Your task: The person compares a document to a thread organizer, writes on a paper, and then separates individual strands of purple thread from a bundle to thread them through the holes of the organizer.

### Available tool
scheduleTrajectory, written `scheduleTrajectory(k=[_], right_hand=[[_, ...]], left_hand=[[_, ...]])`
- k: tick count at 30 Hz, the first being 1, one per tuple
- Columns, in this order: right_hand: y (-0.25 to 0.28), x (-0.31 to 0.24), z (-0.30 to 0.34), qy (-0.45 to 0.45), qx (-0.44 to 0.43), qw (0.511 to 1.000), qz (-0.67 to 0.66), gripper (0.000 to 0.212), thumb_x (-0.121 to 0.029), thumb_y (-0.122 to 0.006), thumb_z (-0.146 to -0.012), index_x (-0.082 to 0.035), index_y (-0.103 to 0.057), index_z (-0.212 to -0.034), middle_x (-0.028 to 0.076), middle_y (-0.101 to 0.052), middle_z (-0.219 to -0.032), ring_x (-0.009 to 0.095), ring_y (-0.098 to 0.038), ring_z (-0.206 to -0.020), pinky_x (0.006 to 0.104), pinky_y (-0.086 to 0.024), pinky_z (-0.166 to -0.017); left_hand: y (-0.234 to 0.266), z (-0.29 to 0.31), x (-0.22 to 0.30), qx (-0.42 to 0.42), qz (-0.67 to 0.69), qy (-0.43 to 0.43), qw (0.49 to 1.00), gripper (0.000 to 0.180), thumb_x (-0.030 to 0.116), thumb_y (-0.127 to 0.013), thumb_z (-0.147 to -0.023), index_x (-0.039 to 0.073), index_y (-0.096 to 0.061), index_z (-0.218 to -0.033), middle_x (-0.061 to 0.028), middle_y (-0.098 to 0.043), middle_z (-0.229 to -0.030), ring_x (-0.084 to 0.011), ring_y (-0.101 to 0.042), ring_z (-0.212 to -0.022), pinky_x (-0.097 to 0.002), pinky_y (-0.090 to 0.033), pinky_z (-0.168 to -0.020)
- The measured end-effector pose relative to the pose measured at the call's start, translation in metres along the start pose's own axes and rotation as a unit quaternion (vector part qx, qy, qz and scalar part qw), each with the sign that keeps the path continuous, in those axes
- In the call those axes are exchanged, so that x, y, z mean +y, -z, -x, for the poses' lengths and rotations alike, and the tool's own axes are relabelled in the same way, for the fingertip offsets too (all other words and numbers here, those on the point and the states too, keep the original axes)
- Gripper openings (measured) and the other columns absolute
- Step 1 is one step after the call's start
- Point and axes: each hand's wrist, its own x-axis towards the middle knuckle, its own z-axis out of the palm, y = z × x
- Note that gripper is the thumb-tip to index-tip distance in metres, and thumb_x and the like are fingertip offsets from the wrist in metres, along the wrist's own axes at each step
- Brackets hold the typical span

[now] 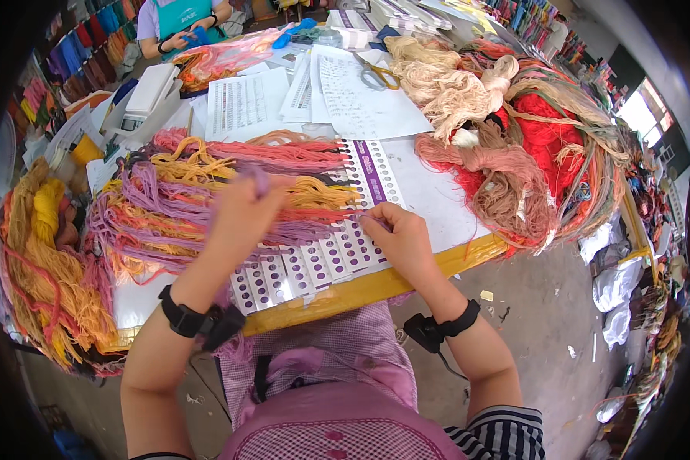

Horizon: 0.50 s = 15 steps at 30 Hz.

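My left hand (245, 218) is lifted over a spread of threads and smeared by motion. A tuft of purple thread (261, 182) shows at its closed fingers and blurs along with them. My right hand (402, 239) rests at the edge of a white punched card (389, 180) with a purple stripe. Its thumb and forefinger are pinched together by the row of holes; a bit of purple shows there, but what they grip is too small to tell. Pink, yellow and purple threads (307, 188) run leftward from the card's holes. More punched cards (299, 268) lie under the threads along the table's near edge.
Tan, brown and red yarn skeins (475, 153) are heaped on the right. Yellow yarn (50, 215) hangs over the left edge. Behind lie paper sheets (368, 96), scissors (379, 73) and a white tray (149, 96). A co-worker (184, 27) handles blue yarn across the table.
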Motion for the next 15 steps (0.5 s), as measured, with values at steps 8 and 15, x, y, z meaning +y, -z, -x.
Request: scheduleTrajectory(k=[8, 15], right_hand=[[-0.006, 0.007, 0.002, 0.111, 0.042, 0.99, 0.069, 0.015, -0.012, -0.068, -0.082, 0.001, -0.066, -0.088, 0.004, -0.061, -0.067, 0.006, -0.053, -0.059, 0.0234, -0.043, -0.054], [0.016, -0.016, 0.008, -0.004, -0.063, 0.997, -0.042, 0.022, -0.013, -0.07, -0.075, 0.001, -0.066, -0.092, 0.01, -0.065, -0.074, 0.014, -0.061, -0.061, 0.0269, -0.049, -0.059]], left_hand=[[-0.041, 0.023, 0.06, -0.245, 0.566, 0.471, 0.63, 0.015, 0.017, -0.064, -0.088, 0.003, -0.065, -0.093, -0.0057, -0.066, -0.081, -0.0033, -0.047, -0.053, -0.0163, -0.03, -0.043], [-0.054, 0.023, 0.055, -0.239, 0.524, 0.37, 0.729, 0.017, 0.016, -0.062, -0.089, 0.0, -0.065, -0.095, -0.0054, -0.066, -0.082, -0.0051, -0.053, -0.053, -0.0172, -0.032, -0.043]])
